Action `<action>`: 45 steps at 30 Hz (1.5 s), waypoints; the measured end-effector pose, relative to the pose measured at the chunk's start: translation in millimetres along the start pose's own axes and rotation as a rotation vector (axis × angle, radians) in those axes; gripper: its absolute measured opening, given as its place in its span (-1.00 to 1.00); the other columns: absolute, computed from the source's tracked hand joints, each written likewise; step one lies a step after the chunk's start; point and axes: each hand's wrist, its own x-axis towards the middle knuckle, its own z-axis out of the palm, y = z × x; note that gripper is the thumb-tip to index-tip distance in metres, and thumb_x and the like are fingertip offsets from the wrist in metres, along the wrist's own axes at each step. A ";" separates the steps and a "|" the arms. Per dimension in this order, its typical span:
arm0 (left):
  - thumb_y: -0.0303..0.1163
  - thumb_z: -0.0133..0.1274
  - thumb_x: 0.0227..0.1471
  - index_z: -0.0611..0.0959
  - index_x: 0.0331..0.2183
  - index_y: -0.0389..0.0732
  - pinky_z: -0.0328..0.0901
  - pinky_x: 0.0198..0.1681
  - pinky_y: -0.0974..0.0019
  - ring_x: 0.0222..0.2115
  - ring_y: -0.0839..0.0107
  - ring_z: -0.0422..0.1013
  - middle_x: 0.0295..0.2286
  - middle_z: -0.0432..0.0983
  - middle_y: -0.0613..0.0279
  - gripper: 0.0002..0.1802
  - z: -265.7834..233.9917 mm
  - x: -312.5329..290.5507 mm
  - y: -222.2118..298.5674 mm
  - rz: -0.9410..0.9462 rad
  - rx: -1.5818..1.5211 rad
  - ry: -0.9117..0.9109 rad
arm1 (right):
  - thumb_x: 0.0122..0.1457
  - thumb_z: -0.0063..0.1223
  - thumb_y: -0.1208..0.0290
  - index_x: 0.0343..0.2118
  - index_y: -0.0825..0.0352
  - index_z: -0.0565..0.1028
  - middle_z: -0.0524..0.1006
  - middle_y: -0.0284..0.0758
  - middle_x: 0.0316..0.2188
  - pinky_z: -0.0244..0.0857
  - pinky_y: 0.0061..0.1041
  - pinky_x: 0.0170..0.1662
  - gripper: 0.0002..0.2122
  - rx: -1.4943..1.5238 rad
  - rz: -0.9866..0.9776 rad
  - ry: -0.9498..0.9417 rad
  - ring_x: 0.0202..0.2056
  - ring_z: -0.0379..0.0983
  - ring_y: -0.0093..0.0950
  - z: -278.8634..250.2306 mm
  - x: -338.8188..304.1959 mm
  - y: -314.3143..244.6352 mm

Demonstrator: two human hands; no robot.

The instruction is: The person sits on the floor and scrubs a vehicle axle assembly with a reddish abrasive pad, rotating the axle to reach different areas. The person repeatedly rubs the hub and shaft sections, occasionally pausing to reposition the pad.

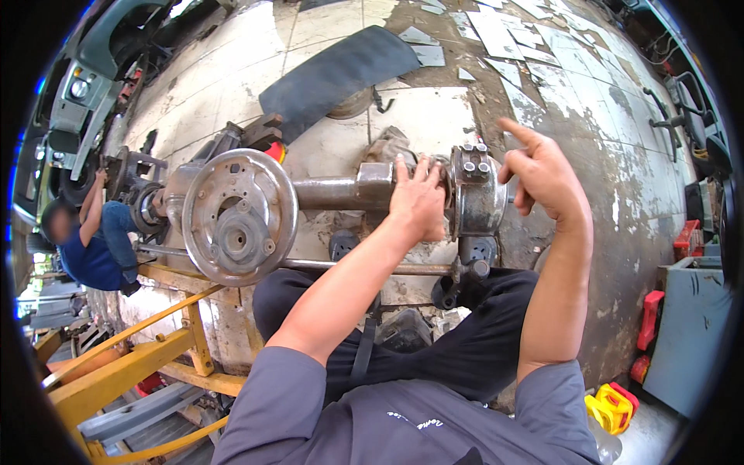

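A greasy steel vehicle axle [329,193] lies across in front of my seated legs. My left hand [418,200] rests on it beside the rounded steering knuckle housing [479,205], fingers stretched out and a little apart. Just right of that housing is my right hand [546,174], its index finger extended and the other fingers loosely bent, with nothing visible in it. Bolt heads [475,159] show on top of the housing. Toward the axle's left end stands a round metal backing plate [279,209]. Below the tube runs a thin steering rod [364,267]. A crumpled rag [385,149] lies behind the axle.
A black rubber mat [341,74] lies on the worn tile floor, with broken tile pieces [496,35] beyond. At left, a co-worker in blue [91,252] handles parts beside a yellow metal frame [132,372]. A grey-blue cabinet [686,333] stands right.
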 end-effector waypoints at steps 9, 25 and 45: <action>0.57 0.22 -0.54 0.41 0.19 -0.24 -0.27 0.27 -0.50 0.33 0.09 -0.02 0.22 0.22 0.10 0.39 -11.1 52.9 -1.1 0.045 0.253 -0.325 | 0.12 -0.16 0.55 0.37 0.27 0.08 0.52 -0.28 -0.49 0.31 -0.50 -0.67 -0.33 -0.003 0.020 0.149 -0.68 0.43 -0.55 -6.4 5.9 28.2; 0.63 0.10 -0.47 0.43 0.14 -0.41 -0.30 0.31 -0.41 0.34 0.08 -0.08 0.24 0.18 0.01 0.41 -33.0 66.8 3.7 0.155 0.355 -0.509 | 0.13 -0.14 0.50 0.38 0.23 0.05 0.57 -0.24 -0.42 0.41 -0.44 -0.49 -0.32 -0.127 0.087 0.160 -0.55 0.51 -0.49 -19.3 29.2 39.0; 0.42 0.30 -0.46 0.40 0.19 -0.30 -0.36 0.29 -0.47 0.35 -0.04 -0.15 0.30 0.04 -0.06 0.31 -17.8 37.6 7.3 0.122 0.327 -0.393 | 0.14 -0.02 0.43 0.36 0.26 0.09 0.57 -0.19 -0.46 0.38 -0.38 -0.23 -0.32 -0.250 -0.034 0.146 -0.46 0.52 -0.43 -11.4 30.7 48.0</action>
